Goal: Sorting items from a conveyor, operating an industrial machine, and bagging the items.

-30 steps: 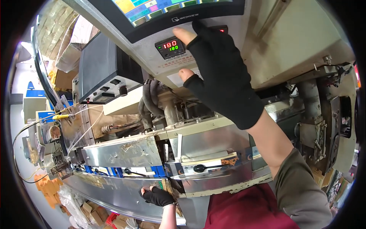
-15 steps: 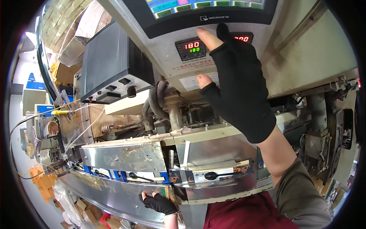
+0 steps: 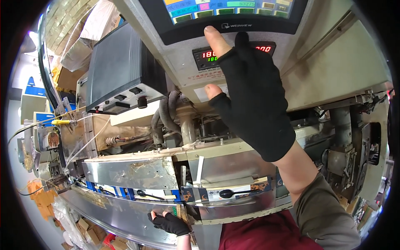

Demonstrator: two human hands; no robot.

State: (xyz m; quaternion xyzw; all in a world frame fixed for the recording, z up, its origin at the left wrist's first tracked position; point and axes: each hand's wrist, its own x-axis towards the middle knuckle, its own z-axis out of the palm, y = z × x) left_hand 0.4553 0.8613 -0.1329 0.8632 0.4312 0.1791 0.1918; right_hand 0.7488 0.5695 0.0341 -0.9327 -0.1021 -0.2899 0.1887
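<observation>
My right hand (image 3: 256,100), in a black glove with bare index finger and thumb tips, is raised in front of the machine's control panel. Its index finger stretches up to the lower bezel of a touchscreen (image 3: 225,12); whether it touches is unclear. The hand partly covers two red-and-green digital temperature displays (image 3: 208,56). It holds nothing. Low in the view, my left hand (image 3: 171,223), gloved alike, lies by a metal side plate (image 3: 121,212), fingers loosely bent and apart, nothing visible in them. In the channel behind it, black plastic spoons (image 3: 235,193) lie on flat printed packs (image 3: 260,186).
Blue dividers (image 3: 130,193) split the channel. A dark control box (image 3: 121,66) with knobs stands left of the panel, beside grey corrugated hoses (image 3: 167,110). Thin cables (image 3: 79,154) hang at far left. Cardboard boxes (image 3: 89,231) and clear plastic bags lie on the lower left floor.
My right hand has shifted left and its index finger is now up at the screen's lower bezel. My left hand has moved slightly left and down. The whole view has shifted a little.
</observation>
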